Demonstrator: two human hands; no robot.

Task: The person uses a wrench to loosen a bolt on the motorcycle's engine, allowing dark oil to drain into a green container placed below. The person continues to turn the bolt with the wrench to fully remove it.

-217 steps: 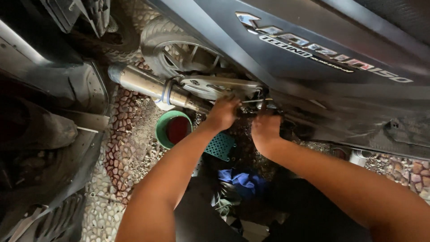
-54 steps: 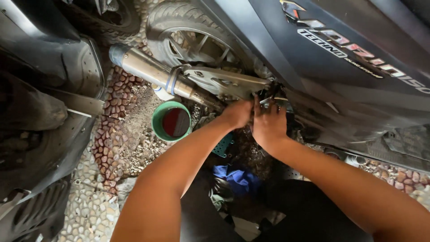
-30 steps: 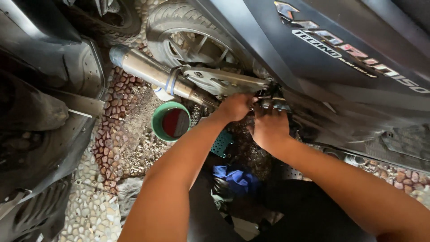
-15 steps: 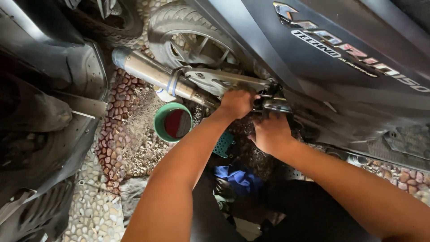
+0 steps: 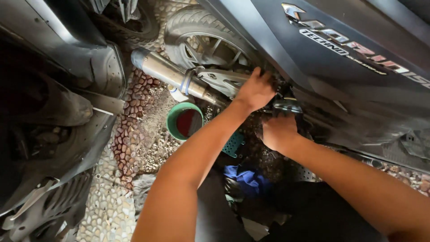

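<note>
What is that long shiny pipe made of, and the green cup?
The exhaust pipe looks like metal: silvery, dull sheen, blue-banded clamp. The green cup seems plastic: smooth, evenly coloured rim, though that is a guess. The ground is rounded pebbles set in mortar.

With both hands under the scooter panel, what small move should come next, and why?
Probably hold the left hand steady by the swingarm and let the right hand work the dark part above it. Both hands already press there; the fastener itself is hidden.
</note>
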